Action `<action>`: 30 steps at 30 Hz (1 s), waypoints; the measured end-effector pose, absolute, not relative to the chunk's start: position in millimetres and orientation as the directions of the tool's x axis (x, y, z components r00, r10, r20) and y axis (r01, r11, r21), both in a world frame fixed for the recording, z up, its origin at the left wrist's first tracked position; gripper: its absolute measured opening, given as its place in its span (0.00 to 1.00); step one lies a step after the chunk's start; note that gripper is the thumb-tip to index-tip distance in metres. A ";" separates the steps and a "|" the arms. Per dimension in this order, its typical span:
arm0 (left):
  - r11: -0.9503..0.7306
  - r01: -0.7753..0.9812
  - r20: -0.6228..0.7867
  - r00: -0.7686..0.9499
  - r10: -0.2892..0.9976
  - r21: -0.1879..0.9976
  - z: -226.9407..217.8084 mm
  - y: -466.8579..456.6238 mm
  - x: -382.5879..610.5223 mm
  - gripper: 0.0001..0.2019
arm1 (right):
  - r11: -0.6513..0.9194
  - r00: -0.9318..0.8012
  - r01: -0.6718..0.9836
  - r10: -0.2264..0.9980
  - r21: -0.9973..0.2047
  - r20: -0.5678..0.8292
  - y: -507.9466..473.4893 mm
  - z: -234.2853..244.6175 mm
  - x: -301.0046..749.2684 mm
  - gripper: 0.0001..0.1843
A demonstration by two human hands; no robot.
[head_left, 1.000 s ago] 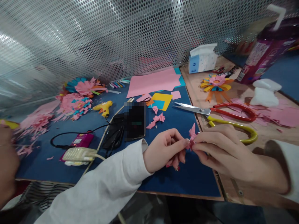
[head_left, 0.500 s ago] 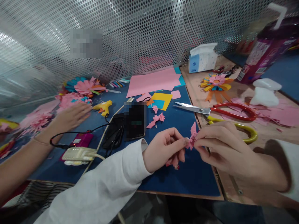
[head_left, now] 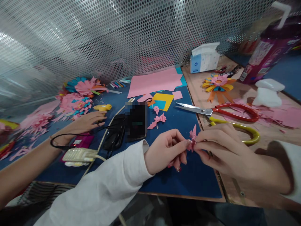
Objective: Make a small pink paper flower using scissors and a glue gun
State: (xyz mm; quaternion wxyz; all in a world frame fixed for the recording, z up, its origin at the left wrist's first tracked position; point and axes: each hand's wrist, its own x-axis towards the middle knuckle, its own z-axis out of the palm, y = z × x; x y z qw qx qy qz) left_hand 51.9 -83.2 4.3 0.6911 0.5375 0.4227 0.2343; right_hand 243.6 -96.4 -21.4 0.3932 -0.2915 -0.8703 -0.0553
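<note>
Between my two hands, over the blue tabletop, is a small folded pink paper piece [head_left: 193, 135]. My left hand [head_left: 168, 150] pinches its left side between thumb and forefinger, with the other fingers curled under. From the right, my right hand [head_left: 223, 150] grips the same piece with bent fingers, hiding part of it. Something pink or red shows below my left fingers, too covered to name. Similar folded pink paper pieces [head_left: 160, 118] lie on the table beyond my left hand. Scissors [head_left: 207, 112] with one red and one yellow handle lie beyond my right hand.
A co-worker's hand [head_left: 88, 121] is at a yellow glue gun [head_left: 102, 107] on the left. A phone [head_left: 136, 121], power strip [head_left: 78, 155] and cables lie nearby. Pink paper sheets [head_left: 152, 82], a paper flower [head_left: 218, 84], a tissue pack [head_left: 204, 58] and a purple cup [head_left: 265, 56] stand farther back.
The folded pink piece has turned slightly between my fingers, while my hands stay nearly in place. The co-worker's hand has moved right, onto the glue gun, which now sits turned differently.
</note>
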 end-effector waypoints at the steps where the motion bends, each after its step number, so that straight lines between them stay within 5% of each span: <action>1: 0.312 0.133 -0.333 0.535 0.777 0.941 4.1 -83.1 51.8 0.14 | 0.825 -0.527 0.551 0.462 -0.127 0.713 -96.5 -21.2 243.5 0.09; 19: 0.294 0.140 -0.322 0.528 0.785 0.946 4.8 -82.0 51.5 0.13 | 0.808 -0.512 0.566 0.499 -0.163 0.699 -95.3 -20.2 244.3 0.09; 30: 0.278 0.157 -0.318 0.535 0.783 0.948 5.0 -81.7 51.7 0.13 | 0.825 -0.559 0.559 0.451 -0.086 0.695 -96.1 -20.7 242.6 0.07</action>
